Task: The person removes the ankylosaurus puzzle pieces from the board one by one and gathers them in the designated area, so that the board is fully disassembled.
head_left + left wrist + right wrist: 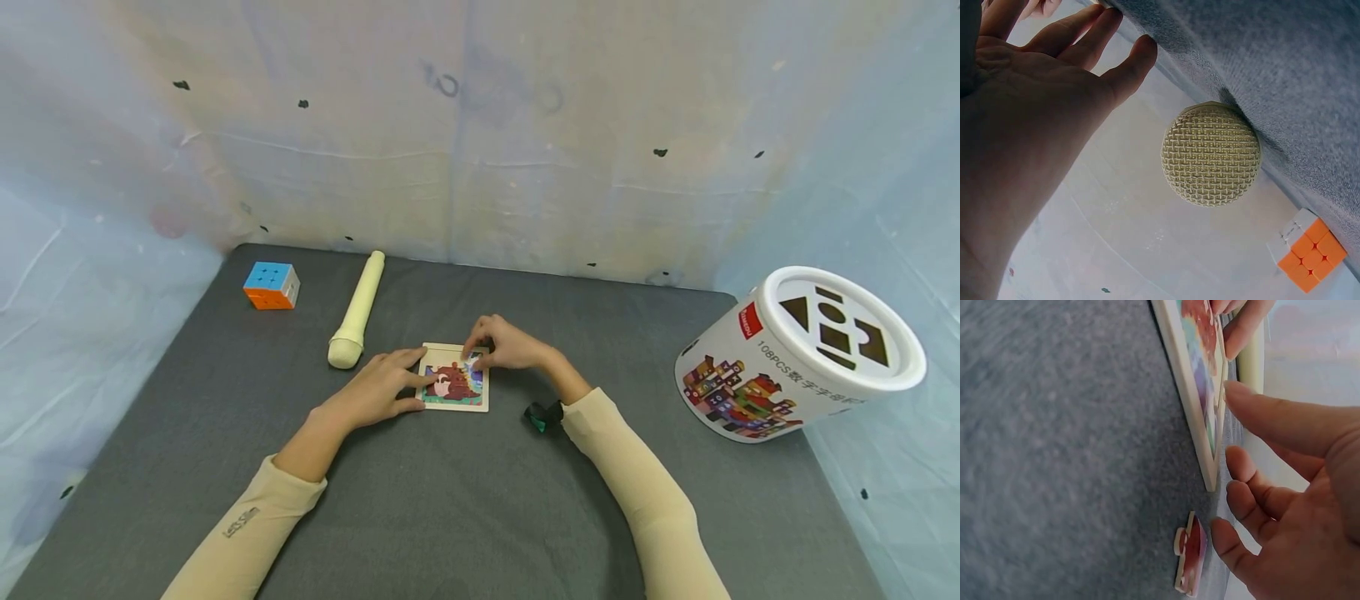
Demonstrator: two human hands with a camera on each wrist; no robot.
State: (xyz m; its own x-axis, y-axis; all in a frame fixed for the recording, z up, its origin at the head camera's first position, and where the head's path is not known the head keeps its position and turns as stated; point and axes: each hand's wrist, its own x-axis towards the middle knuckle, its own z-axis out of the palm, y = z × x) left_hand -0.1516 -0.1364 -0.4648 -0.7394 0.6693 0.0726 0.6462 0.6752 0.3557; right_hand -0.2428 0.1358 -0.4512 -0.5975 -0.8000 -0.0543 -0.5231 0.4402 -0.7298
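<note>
A small jigsaw puzzle in a wooden frame (452, 407) lies flat, with a red dinosaur-like picture; pale bare board shows near its upper edge. My left hand (379, 390) rests at the puzzle's left side, fingers mostly straight, one fingertip on the picture and the thumb at the lower left corner. Over the upper right corner, my right hand (510, 343) touches the puzzle with thumb and bent fingers; whether a piece is between them is unclear. In the right wrist view a loose red-and-pink puzzle piece (1191, 555) lies on the cloth by the right hand's (1297, 494) fingertips.
Left of the puzzle lies a pale yellow microphone (358, 310), its mesh head (1211, 156) near the left hand. A puzzle cube (272, 286) sits far left. At the right stands a large white tub (727, 367) of blocks. A small black device (542, 417) is at the right cuff.
</note>
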